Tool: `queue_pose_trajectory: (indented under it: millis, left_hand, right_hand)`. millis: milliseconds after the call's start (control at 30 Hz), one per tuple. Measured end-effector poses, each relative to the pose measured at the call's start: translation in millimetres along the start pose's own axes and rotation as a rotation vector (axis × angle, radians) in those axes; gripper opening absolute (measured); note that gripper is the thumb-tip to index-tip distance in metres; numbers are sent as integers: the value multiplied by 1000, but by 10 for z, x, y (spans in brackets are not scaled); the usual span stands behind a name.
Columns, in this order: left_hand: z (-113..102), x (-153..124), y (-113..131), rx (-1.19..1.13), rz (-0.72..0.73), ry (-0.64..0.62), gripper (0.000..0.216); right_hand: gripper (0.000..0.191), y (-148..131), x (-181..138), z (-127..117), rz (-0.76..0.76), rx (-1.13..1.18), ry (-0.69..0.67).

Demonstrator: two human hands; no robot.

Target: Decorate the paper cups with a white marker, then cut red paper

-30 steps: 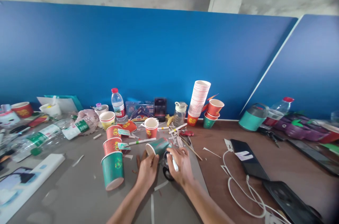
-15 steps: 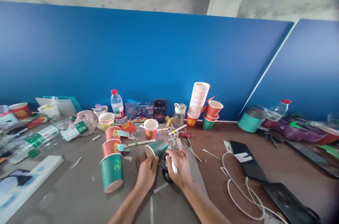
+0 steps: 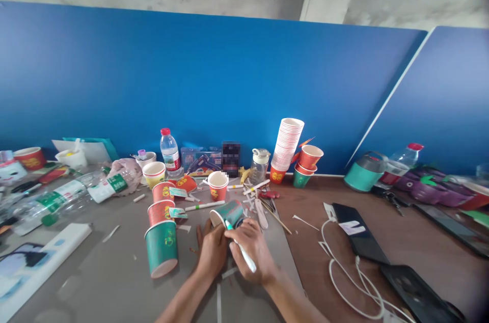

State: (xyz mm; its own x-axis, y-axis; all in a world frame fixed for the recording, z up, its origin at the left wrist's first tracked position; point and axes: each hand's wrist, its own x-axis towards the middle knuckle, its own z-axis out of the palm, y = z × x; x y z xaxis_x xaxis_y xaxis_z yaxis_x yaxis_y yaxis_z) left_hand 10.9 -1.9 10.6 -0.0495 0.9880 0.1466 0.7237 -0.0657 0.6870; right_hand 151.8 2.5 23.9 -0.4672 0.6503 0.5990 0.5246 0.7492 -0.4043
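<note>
A green paper cup [image 3: 229, 212] lies on its side on the grey table [image 3: 114, 272], mouth toward me. My left hand [image 3: 211, 253] is closed around the cup's near side and steadies it. My right hand [image 3: 251, 249] grips a white marker with a green tip [image 3: 240, 250]; the tip touches the cup near its rim. Just left lies a row of three paper cups [image 3: 162, 224], two red and a green one nearest me.
A tall stack of cups [image 3: 287, 145] stands at the blue partition, with a water bottle [image 3: 170, 150], a clear jar [image 3: 259, 163] and loose cups. White cable [image 3: 344, 267] and a dark phone [image 3: 357, 235] lie right; crushed bottles [image 3: 57, 198] left.
My right hand has turned and come nearer, bringing the marker's green tip onto the cup. The dark round thing under that hand is now hidden. My left hand stays on the cup.
</note>
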Motion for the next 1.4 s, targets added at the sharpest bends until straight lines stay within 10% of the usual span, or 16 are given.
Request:
queue_pose_trajectory:
  millis: [1067, 1400]
  left_hand:
    - [79, -35, -67, 195, 127, -9, 33]
    - [78, -29, -58, 190, 141, -23, 33]
  right_hand:
    - [25, 13, 9, -62, -6, -88, -19]
    - [29, 128, -47, 2, 200, 30, 191]
